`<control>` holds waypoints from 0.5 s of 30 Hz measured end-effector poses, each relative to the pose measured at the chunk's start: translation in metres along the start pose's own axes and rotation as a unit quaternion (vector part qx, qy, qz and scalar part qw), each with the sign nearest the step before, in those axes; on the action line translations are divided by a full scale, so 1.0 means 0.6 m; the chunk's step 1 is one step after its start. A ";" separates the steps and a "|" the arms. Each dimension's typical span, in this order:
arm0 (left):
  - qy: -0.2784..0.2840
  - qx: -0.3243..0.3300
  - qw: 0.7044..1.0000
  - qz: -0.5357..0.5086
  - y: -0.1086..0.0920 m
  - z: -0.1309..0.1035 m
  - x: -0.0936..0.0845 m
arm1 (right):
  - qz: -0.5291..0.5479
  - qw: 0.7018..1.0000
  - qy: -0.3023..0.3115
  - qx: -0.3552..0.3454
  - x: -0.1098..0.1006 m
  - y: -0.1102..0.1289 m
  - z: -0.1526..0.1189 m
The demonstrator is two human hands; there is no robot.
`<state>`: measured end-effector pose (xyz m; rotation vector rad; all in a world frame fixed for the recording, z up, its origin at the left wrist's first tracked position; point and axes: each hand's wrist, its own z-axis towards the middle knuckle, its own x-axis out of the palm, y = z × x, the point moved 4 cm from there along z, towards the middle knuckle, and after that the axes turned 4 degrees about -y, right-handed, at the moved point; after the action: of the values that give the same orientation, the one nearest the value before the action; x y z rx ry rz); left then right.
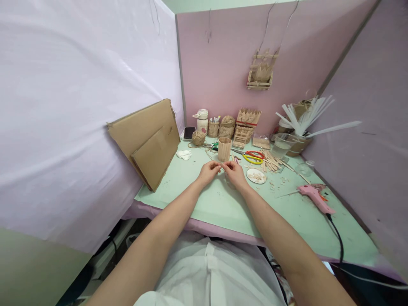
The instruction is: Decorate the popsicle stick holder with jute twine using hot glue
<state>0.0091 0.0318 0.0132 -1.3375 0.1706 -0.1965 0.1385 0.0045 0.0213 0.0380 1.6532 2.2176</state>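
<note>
My left hand (210, 171) and my right hand (234, 171) meet fingertip to fingertip over the pale green table. Both are pinched closed, and whatever lies between the fingertips is too small to make out. Just beyond them stands an upright cup of wooden sticks (225, 148). Right of my right hand lies a white dish (256, 176) with small wood bits. Scissors with red and yellow handles (254, 157) rest behind the dish, beside a pile of loose wooden sticks (272, 162).
Cardboard sheets (154, 146) lean at the left. A twine ball (198, 137), a white bottle (202, 123) and stick-built pieces (244, 127) line the back. At the right are a pink glue gun (315, 199), its cord, and a clear plastic cup (281, 146).
</note>
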 end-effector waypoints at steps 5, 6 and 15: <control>0.011 0.027 0.992 0.121 -0.005 -0.007 0.005 | -0.013 0.999 -0.036 0.014 -0.008 -0.010 0.006; 0.015 0.029 0.990 0.134 -0.006 -0.008 0.007 | -0.014 0.998 -0.059 0.018 -0.012 -0.013 0.008; 0.019 0.013 0.995 0.093 0.001 -0.005 0.007 | 0.006 0.997 -0.070 0.016 -0.030 -0.017 0.021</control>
<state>0.0125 0.0279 0.0117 -1.2854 0.3227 -0.0670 0.1609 0.0128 0.0193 0.2070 1.6160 2.1451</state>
